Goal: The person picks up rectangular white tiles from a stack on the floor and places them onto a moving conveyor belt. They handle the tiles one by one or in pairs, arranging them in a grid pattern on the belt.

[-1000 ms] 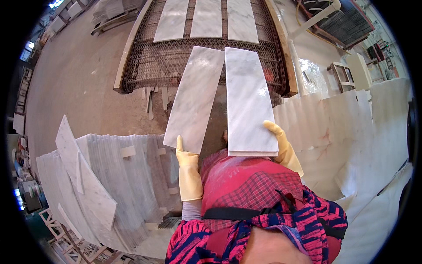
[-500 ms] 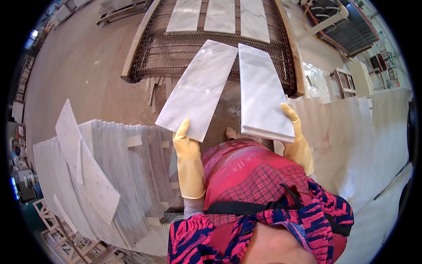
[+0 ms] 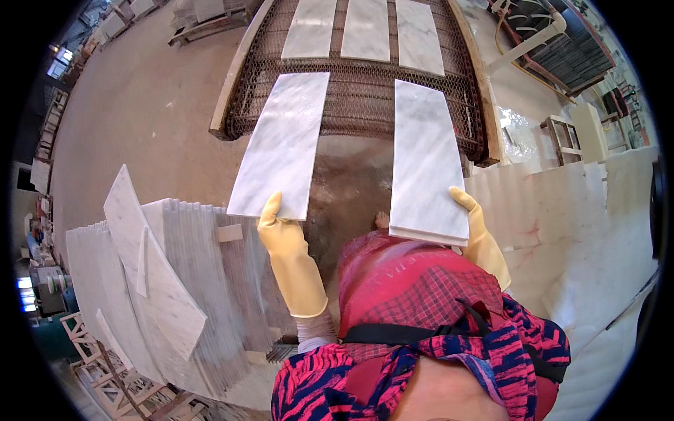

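My left hand (image 3: 281, 235), in a yellow rubber glove, grips the near end of a white marble slab (image 3: 284, 144). Its thumb lies on top, and the slab's far end reaches over the near edge of the mesh conveyor (image 3: 358, 116). My right hand (image 3: 481, 231), gloved alike, holds the near right corner of a stack of marble slabs (image 3: 427, 161); at least two edges show. The far end of this stack also lies over the conveyor. The fingers of both hands are hidden beneath the slabs.
Three marble slabs (image 3: 365, 31) lie in a row farther up the conveyor, between wooden side rails (image 3: 242, 63). At left stand many upright slabs (image 3: 189, 266), with a loose tilted slab (image 3: 151, 263) against them. A white sheet-like surface (image 3: 554, 224) spreads at right.
My left hand has swung its slab leftward, away from the right-hand stack, so the gap between them is wider. The right-hand stack now points straighter ahead. The view has shifted slightly.
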A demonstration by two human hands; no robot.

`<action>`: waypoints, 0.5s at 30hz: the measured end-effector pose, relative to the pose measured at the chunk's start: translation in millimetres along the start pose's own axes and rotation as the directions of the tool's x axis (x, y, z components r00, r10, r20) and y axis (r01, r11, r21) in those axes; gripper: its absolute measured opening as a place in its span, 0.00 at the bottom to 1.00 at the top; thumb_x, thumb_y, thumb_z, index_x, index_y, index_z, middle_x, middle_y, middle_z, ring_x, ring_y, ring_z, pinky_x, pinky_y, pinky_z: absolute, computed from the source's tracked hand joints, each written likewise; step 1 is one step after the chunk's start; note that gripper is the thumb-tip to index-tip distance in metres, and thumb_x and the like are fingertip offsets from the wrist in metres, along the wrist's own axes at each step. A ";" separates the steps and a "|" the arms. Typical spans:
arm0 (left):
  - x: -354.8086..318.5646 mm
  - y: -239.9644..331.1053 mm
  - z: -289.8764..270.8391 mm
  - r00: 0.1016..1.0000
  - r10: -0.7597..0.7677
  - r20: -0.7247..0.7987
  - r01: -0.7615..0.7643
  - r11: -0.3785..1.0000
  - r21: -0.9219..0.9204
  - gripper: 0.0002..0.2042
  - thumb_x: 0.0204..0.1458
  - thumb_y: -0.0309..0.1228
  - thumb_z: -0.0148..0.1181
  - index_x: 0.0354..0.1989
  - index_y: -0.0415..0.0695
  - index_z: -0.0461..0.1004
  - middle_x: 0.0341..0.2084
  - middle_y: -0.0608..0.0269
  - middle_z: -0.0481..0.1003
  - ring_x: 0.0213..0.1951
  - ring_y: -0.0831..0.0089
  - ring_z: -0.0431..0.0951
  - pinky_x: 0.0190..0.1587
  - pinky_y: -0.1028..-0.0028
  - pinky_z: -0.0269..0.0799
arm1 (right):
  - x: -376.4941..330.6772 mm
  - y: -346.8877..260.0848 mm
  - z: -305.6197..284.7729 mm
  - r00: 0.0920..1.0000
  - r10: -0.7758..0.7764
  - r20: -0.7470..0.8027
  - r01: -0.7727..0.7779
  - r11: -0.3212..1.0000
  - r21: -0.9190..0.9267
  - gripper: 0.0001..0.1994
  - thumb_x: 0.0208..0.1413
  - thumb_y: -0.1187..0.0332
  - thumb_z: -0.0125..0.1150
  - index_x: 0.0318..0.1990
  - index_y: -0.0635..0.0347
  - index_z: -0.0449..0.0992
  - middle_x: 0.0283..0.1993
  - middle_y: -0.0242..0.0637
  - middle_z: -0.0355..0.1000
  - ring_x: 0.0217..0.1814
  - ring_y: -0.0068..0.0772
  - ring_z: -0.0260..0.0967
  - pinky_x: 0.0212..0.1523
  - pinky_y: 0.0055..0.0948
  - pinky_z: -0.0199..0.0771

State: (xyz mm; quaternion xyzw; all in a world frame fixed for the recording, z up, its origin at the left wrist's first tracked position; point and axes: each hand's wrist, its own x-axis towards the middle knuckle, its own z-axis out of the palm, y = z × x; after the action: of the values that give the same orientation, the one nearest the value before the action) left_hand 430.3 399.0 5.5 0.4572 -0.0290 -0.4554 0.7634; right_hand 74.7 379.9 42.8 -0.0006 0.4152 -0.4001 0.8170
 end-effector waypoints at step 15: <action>36.0 -47.6 -39.8 0.996 -0.079 -0.044 0.067 0.969 -0.237 0.21 0.56 0.25 0.63 0.57 0.27 0.72 0.55 0.47 0.75 0.55 0.55 0.78 0.61 0.57 0.74 | 8.4 5.2 -24.6 0.997 -0.036 -0.061 0.035 0.999 -0.025 0.30 0.55 0.58 0.66 0.64 0.62 0.72 0.59 0.49 0.76 0.59 0.52 0.75 0.65 0.52 0.71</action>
State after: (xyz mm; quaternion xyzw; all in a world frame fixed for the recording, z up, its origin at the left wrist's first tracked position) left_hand 437.8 391.8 -65.5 0.3763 0.0621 -0.4713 0.7953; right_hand 64.2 386.1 19.2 -0.0057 0.4448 -0.4094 0.7966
